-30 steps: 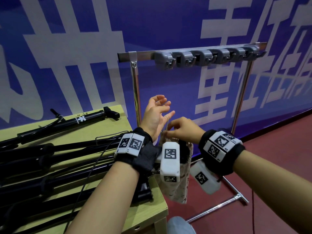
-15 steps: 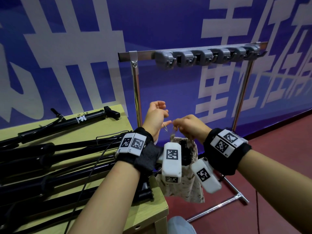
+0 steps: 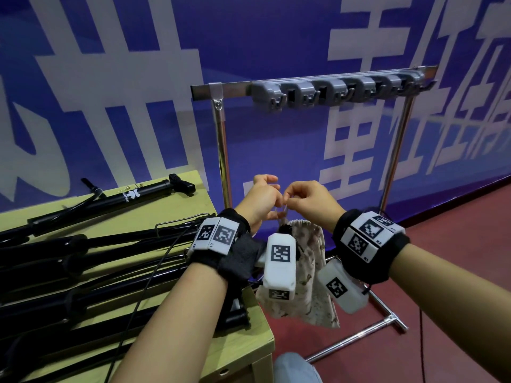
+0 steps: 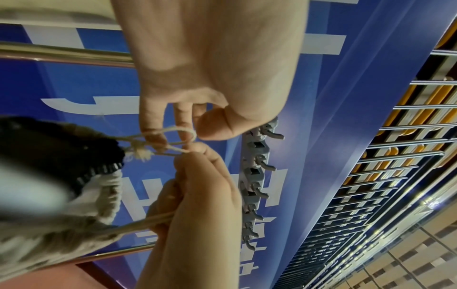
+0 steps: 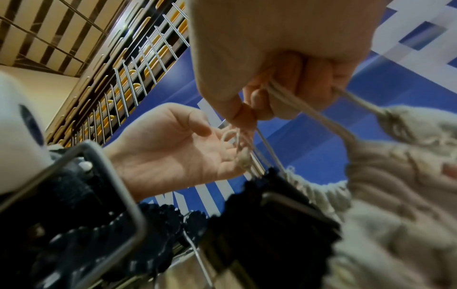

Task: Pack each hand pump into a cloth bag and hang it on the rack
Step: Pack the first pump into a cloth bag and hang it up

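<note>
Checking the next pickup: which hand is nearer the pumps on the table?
Left. The left hand is beside the table's pumps; the right hand is farther right.

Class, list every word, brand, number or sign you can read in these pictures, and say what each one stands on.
White brand print and logo on the black hand pump lying on the wooden table: too small to read.
Huge white characters on the blue banner wall: cropped, not readable whole.
Black-and-white square code markers on the wristband blocks: patterns; their tiny corner labels are unreadable.
</note>
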`<action>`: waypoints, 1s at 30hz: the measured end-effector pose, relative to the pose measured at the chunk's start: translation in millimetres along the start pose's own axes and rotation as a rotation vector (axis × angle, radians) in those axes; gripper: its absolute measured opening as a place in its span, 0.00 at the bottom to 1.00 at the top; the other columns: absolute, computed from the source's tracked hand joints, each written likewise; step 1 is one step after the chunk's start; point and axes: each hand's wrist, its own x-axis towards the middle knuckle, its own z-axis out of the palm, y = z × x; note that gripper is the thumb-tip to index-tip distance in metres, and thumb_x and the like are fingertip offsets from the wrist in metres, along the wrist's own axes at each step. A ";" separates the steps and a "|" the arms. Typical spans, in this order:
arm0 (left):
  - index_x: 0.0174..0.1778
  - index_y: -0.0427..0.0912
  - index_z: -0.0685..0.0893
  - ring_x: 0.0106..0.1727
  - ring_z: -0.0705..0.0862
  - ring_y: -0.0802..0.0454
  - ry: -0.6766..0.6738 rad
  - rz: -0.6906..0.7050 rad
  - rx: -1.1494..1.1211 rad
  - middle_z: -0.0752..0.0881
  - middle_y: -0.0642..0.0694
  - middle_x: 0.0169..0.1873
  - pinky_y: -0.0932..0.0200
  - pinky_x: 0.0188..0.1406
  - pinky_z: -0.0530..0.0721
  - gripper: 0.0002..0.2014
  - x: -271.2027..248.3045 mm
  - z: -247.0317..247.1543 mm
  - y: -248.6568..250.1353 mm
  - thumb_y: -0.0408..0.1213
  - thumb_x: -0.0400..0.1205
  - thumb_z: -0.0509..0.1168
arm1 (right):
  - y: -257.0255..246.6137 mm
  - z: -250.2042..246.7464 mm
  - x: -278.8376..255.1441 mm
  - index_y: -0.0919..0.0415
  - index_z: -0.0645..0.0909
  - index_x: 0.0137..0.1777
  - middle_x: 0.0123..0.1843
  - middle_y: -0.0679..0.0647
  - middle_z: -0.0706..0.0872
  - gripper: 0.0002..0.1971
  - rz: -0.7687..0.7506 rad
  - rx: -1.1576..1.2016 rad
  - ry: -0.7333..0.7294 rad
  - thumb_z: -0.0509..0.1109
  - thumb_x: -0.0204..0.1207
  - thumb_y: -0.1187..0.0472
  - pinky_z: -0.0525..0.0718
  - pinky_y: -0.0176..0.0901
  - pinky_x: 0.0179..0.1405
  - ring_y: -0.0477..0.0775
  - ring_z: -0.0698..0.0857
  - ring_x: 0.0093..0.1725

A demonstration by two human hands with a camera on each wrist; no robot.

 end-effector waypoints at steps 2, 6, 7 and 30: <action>0.61 0.43 0.64 0.41 0.75 0.53 -0.012 -0.021 -0.011 0.70 0.46 0.49 0.56 0.30 0.76 0.23 -2.6 1.9 1.2 0.14 0.75 0.50 | -0.6 0.8 2.2 0.53 0.78 0.30 0.23 0.46 0.73 0.12 -0.023 -0.017 -0.002 0.68 0.73 0.67 0.67 0.26 0.23 0.39 0.71 0.21; 0.60 0.45 0.63 0.44 0.75 0.46 0.063 -0.003 -0.176 0.69 0.37 0.54 0.60 0.21 0.73 0.25 -3.7 0.2 4.0 0.16 0.73 0.50 | -2.4 0.8 4.0 0.50 0.78 0.30 0.22 0.47 0.72 0.15 -0.055 -0.038 0.002 0.66 0.73 0.69 0.66 0.27 0.23 0.39 0.71 0.19; 0.60 0.45 0.63 0.41 0.73 0.48 0.097 0.012 -0.231 0.69 0.39 0.52 0.59 0.22 0.72 0.23 -3.6 -1.0 4.7 0.16 0.74 0.49 | -1.3 0.6 4.7 0.50 0.77 0.30 0.21 0.46 0.71 0.15 -0.043 -0.030 0.021 0.66 0.73 0.70 0.66 0.29 0.23 0.40 0.70 0.19; 0.37 0.43 0.74 0.42 0.74 0.53 0.082 0.266 -0.385 0.73 0.48 0.41 0.52 0.36 0.84 0.16 -4.6 -7.9 8.3 0.17 0.77 0.51 | 51.5 -76.8 3.9 0.67 0.82 0.54 0.34 0.54 0.71 0.10 0.032 -0.458 0.030 0.64 0.77 0.74 0.64 0.42 0.34 0.53 0.70 0.34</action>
